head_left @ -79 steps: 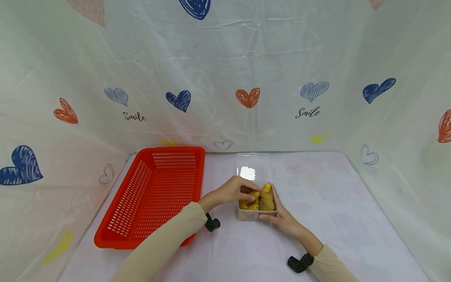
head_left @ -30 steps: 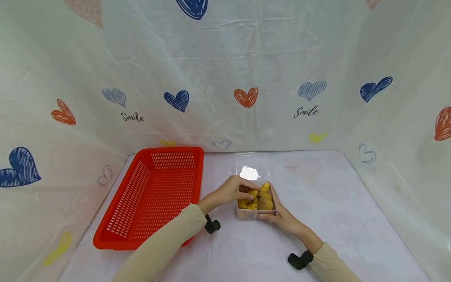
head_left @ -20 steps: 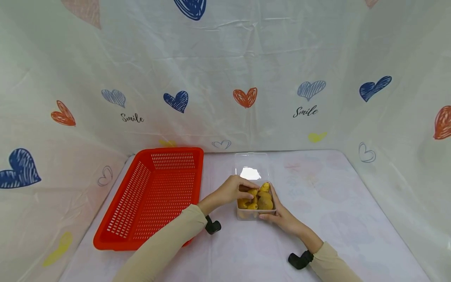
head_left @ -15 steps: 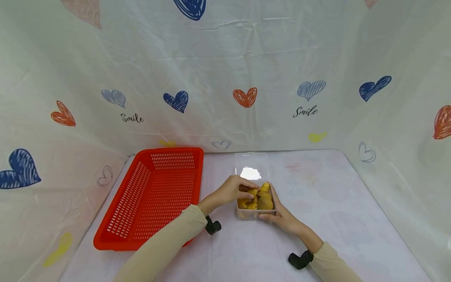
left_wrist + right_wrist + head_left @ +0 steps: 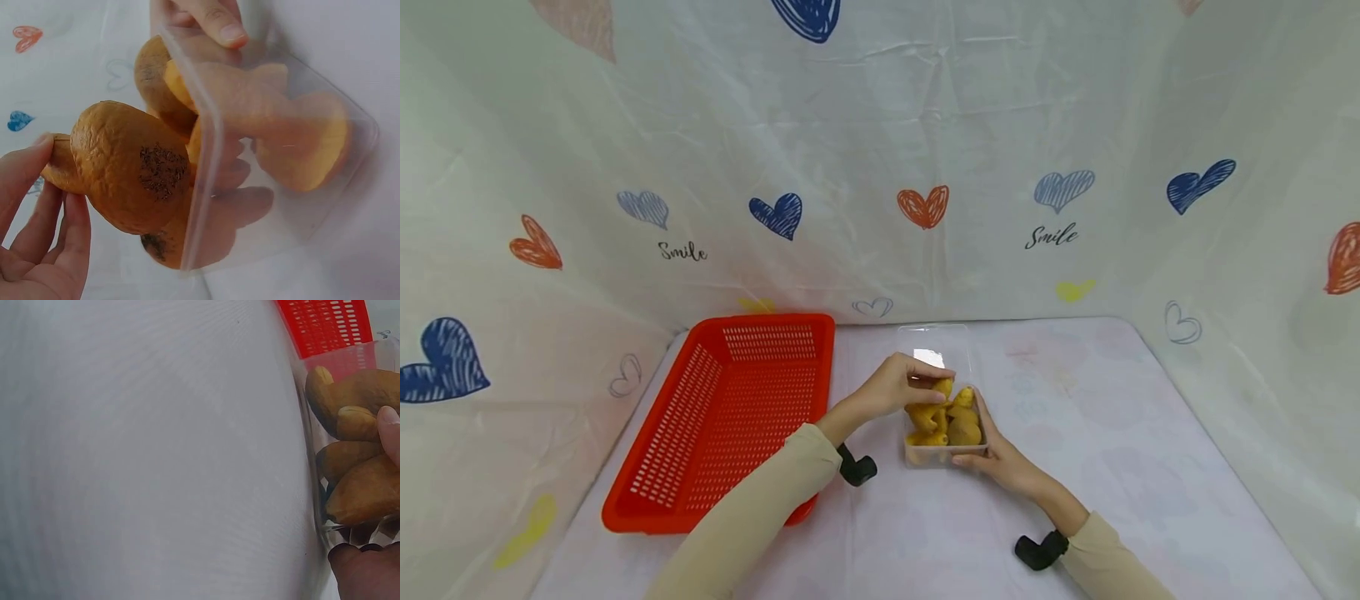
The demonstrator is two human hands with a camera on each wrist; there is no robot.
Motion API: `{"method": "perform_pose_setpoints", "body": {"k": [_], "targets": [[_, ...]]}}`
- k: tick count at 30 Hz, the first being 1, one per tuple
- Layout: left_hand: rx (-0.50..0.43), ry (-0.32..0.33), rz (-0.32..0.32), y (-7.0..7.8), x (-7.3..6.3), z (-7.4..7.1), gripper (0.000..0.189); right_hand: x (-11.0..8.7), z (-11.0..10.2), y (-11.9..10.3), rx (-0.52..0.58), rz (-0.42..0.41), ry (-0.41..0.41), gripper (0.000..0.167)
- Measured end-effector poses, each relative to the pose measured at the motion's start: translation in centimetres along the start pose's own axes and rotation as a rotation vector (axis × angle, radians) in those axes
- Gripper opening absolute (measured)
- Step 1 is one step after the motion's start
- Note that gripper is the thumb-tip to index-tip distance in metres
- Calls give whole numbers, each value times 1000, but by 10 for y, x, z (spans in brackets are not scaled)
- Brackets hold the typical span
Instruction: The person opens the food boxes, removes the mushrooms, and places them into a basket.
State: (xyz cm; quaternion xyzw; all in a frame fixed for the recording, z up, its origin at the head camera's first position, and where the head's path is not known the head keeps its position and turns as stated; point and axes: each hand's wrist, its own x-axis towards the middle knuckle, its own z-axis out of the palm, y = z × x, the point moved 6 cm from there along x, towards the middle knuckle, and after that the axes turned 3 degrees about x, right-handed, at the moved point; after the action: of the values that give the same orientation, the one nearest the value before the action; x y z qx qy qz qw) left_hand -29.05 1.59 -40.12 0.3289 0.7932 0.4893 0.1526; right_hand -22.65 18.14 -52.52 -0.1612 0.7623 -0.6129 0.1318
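One mushroom-shaped piece [image 5: 945, 387] at open top of clear box [image 5: 932, 457]
Head view: pinching the piece with left hand [image 5: 895, 385], gripping box side with right hand [image 5: 1006, 458]; red basket [image 5: 752, 408] at left. Left wrist view: holding it by the stem [image 5: 64, 165]. Right wrist view: thumb [image 5: 391, 434] and fingers [image 5: 370, 572] around the box, other pieces [image 5: 362, 494] inside.

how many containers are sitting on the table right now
2: the red basket at the left, its near edge partly covered by the left sleeve, and the clear box to its right, gripped by the right hand.
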Motion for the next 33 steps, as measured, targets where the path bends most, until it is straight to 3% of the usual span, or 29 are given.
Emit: {"method": "perform_pose_setpoints", "body": {"k": [5,13,24,33], "targets": [[-13,25,24,8,-2,-14,38,0,-1,-1,-12,22,-8,108],[11,100,-6,17,-13,-53,41,2,-1,-3,-18,16,-1,109],[44,229,-118,8,-41,-114,42,0,0,1,-47,42,6,110],[85,341,-243,-22,-78,-155,40,1,1,3,-35,38,3,110]]}}
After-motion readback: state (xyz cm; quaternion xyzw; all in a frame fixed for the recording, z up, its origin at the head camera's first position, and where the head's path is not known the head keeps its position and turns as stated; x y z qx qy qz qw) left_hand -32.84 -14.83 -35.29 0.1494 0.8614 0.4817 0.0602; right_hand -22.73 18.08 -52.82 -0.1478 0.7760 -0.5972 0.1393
